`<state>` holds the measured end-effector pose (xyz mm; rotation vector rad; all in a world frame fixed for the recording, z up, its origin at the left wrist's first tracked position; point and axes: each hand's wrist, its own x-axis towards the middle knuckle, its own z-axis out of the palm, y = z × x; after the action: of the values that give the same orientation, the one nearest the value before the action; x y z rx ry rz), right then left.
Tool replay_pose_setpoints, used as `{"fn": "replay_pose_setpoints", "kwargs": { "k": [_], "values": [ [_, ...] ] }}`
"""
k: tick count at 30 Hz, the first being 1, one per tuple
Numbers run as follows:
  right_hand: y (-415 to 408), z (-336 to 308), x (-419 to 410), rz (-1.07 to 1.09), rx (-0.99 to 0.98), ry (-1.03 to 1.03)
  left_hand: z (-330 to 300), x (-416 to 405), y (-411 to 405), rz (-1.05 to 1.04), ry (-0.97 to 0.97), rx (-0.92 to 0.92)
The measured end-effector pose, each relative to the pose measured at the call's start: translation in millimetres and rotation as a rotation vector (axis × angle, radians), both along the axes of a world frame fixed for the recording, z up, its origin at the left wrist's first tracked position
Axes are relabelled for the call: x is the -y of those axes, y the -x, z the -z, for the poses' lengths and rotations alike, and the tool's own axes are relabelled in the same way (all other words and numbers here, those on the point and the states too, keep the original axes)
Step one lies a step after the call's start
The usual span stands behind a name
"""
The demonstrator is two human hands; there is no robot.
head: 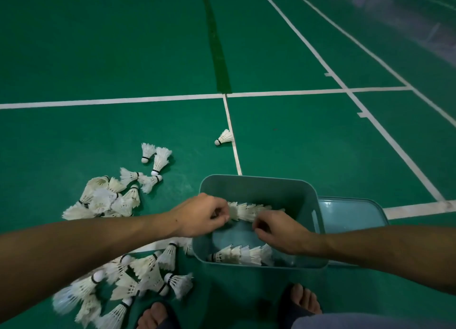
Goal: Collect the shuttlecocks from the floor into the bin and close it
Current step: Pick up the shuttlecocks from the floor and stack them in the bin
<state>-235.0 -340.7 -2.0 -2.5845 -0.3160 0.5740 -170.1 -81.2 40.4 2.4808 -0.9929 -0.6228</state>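
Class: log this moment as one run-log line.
left hand, right hand: hold shuttlecock stack over bin | lid: off | floor: many shuttlecocks

A green court floor (98,45) crossed by white lines (111,101), with a darker green strip (217,47) running away; two bare feet in dark sandals (158,316) at the bottom edge

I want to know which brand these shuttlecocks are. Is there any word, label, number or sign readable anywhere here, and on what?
No readable text.
Shuttlecocks: dark bands by the corks, no print legible.
Bin: no label visible.
Lid: no label visible.
Floor: only white court lines, no lettering.
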Motion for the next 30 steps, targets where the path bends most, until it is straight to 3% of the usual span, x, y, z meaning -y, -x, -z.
{"fn": "replay_pose_setpoints", "kwargs": {
  "k": [5, 8, 12, 15, 20, 23, 26, 30],
  "values": [
    [-11, -52, -69, -0.350, 0.168, -0.056, -33, -67, -5, 0.142, -0.194, 0.202],
    [-7, -63, -112, -0.461, 0.189, -0.116, -30, -116, -2, 0.088, -0.253, 0.185],
    [0, -72, -171, -0.425, 0.098, -0.204, -7, -182, 17, -0.037, -0.319, 0.064],
    [6, -57, -212, -0.267, -0.094, -0.270, 19, -221, 37, -0.126, -0.346, -0.050],
    [50, 34, -253, 0.235, -0.456, -0.443, 63, -247, 68, -0.222, -0.331, -0.163],
    [68, 76, -259, 0.485, -0.463, -0.453, 91, -240, 81, -0.247, -0.322, -0.064],
    [70, 91, -262, 0.576, -0.451, -0.477, 113, -226, 86, -0.303, -0.298, -0.050],
    [57, 94, -272, 0.779, -0.594, -0.641, 135, -206, 85, -0.394, -0.303, -0.088]
  ]
}}
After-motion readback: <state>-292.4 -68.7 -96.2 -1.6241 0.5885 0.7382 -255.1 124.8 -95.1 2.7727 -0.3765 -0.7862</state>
